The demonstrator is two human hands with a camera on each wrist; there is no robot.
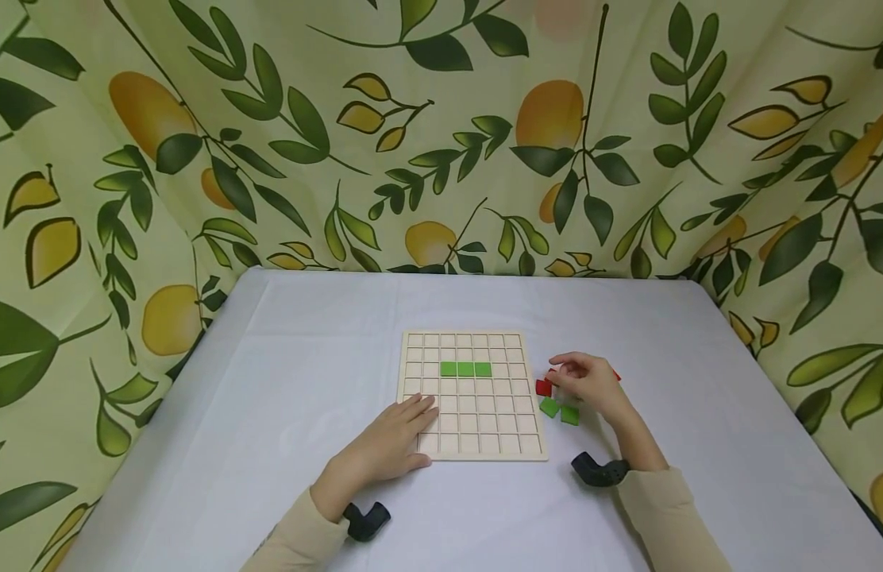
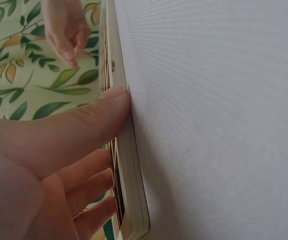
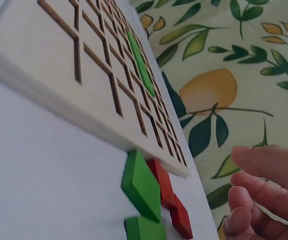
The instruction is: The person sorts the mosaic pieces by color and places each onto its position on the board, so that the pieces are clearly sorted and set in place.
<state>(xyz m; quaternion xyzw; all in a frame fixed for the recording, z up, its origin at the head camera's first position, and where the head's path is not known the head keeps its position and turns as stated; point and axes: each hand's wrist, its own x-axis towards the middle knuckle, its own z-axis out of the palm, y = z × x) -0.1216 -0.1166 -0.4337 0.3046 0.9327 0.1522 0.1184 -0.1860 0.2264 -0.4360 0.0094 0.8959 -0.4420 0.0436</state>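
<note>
A wooden grid board (image 1: 487, 443) lies on the table, with 3 green tiles (image 1: 466, 369) side by side in one row of its cells. My left hand (image 1: 383, 442) rests on the board's near left corner, fingers spread over the top; in the left wrist view the thumb (image 2: 101, 112) touches the side edge. Just right of the board, my right hand (image 1: 591, 387) hovers over loose red tiles (image 1: 543, 388), its fingers loosely bent. No tile shows in its fingers (image 3: 269, 165) in the right wrist view. Two loose green tiles (image 1: 570, 415) lie closer to me; the hand partly hides the red ones.
A white cloth (image 1: 306, 342) covers the table. Behind and along the sides hangs a curtain (image 1: 470, 175) printed with leaves and fruit. Black devices (image 1: 600, 470) are strapped at both wrists, beside beige sleeves (image 1: 670, 516).
</note>
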